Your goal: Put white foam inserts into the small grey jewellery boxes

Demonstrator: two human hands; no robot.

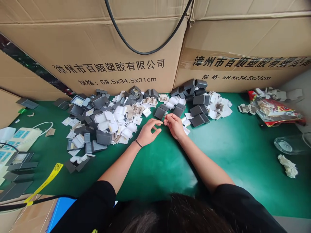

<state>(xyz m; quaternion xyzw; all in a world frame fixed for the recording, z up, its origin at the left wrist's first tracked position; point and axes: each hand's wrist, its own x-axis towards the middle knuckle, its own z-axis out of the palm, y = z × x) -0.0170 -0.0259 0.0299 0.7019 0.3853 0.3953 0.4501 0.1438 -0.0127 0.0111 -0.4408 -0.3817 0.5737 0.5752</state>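
Observation:
My left hand [149, 132] hovers over the green table with thumb and fingers apart, and nothing shows in it. Close by on the right, my right hand [174, 125] has its fingertips pinched together. Whatever they hold, if anything, is too small to make out. Just behind the hands lie a dark grey box [161, 111] and another dark grey box [179, 110]. To the left spreads a heap of folded white card pieces [116, 116], mixed with dark boxes such as one [104, 138] near its front edge.
Behind the table [155, 174] stand large cardboard cartons [116, 42], with a black cable [145, 52] looping down. Dark boxes [199, 115] and white cards [220, 105] lie right. Farther right are a red plastic bag [277, 111], a clear cup [286, 145] and crumpled tissue [288, 166].

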